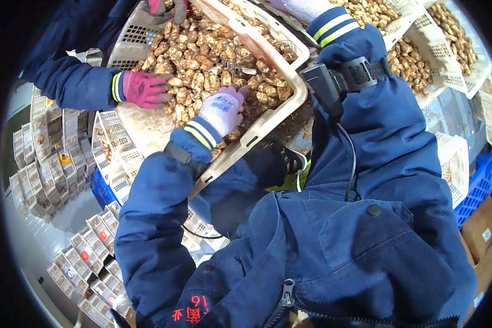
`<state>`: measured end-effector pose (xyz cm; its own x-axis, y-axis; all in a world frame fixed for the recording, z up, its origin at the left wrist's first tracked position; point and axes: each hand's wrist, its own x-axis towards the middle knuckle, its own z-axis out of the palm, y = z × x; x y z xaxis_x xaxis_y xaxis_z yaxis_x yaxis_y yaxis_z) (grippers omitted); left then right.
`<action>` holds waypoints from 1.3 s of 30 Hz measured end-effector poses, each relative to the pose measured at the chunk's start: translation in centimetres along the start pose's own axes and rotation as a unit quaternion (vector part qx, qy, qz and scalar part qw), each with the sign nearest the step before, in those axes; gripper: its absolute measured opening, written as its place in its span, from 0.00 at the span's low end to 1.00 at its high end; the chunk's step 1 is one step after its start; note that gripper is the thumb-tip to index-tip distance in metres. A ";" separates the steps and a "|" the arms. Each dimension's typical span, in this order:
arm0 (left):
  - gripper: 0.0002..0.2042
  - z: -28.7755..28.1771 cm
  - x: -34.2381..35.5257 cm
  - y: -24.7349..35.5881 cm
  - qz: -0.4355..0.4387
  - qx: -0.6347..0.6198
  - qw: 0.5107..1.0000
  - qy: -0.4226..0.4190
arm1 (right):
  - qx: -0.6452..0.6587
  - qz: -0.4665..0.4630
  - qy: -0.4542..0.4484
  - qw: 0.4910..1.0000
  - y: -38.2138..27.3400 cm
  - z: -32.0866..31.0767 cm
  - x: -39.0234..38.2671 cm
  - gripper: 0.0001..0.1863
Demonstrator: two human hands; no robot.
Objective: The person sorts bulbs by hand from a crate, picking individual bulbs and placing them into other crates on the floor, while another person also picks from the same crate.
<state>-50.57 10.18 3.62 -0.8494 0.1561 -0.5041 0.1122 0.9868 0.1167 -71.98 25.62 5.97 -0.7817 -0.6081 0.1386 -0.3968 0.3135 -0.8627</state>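
Okay, we're resting our left hand (222, 111) on brown lumps (194, 63) inside the white crate (296, 94), ideally keeping pressure light, but we're not seeing whether it or the cut-off right hand (302, 5) is gripping anything.

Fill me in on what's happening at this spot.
The person's gloved left hand is on a heap of brown, lumpy produce in a large white bin; whether it grips a piece is unclear. The right hand is at the picture's upper edge, its fingers out of view. A co-worker's red-gloved hand is at the same heap's left edge. At upper right, white crates hold similar produce.
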 end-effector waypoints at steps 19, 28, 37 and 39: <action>0.21 0.6 -3.4 -1.6 0.004 0.003 0.998 -0.065 | 0.002 0.075 0.012 0.997 -0.7 0.2 0.0 0.25; 0.16 2.0 -3.9 -2.3 -0.007 -0.080 0.994 -0.076 | 0.044 0.078 -0.013 0.996 -0.7 -0.3 -0.1 0.24; 0.22 1.5 -3.2 -1.3 -0.046 -0.009 0.985 -0.164 | 0.043 0.091 -0.008 0.995 -0.9 -0.5 -0.4 0.24; 0.21 0.4 -2.4 -0.2 -0.048 0.029 0.979 -0.198 | 0.020 0.066 0.025 0.997 -0.3 -0.5 -0.4 0.24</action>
<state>-48.37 9.65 4.50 -0.5921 0.0548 -0.8040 0.0808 0.9967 0.0085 -71.74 26.16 6.40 -0.8489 -0.5265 0.0462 -0.2708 0.3584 -0.8934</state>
